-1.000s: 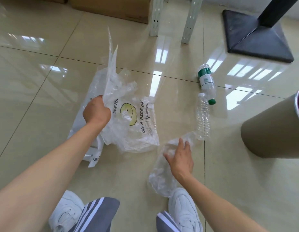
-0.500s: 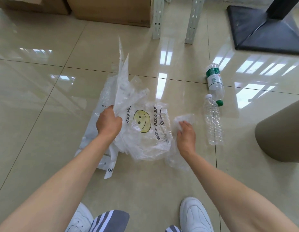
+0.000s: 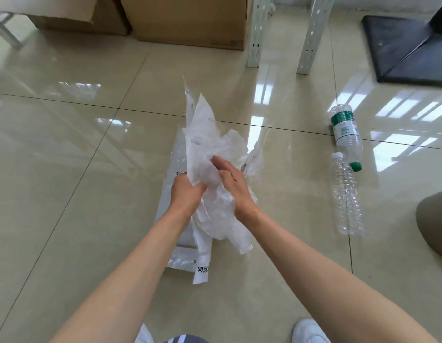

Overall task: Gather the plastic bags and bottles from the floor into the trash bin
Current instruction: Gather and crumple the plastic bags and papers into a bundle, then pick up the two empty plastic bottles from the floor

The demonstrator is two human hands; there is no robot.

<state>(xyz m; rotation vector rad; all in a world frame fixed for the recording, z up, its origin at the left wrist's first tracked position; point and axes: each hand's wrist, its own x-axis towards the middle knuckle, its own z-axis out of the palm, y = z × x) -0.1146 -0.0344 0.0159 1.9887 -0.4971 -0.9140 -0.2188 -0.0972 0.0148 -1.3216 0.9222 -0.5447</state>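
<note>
A crumpled bunch of clear plastic bags [image 3: 210,149] is held above the floor in the middle of the view. My left hand [image 3: 186,193] grips the bunch from the left, and my right hand [image 3: 233,184] presses against it from the right, fingers on the plastic. One flat bag [image 3: 176,258] hangs down to the tiles below my left wrist. Two empty bottles lie on the floor to the right: a clear one [image 3: 347,198] and, beyond it, one with a green label and cap [image 3: 346,133]. The tan trash bin [image 3: 435,226] shows only at the right edge.
Cardboard boxes [image 3: 185,18] stand at the back. Two white metal legs [image 3: 258,30] rise behind the bags. A black square stand base [image 3: 403,48] sits at the back right. My white shoe [image 3: 310,331] is at the bottom edge.
My right hand has carried the small clear bag left and pushed it into the bunch held by my left hand. The smiley-face bag is now folded into the bunch. The view has shifted left.
</note>
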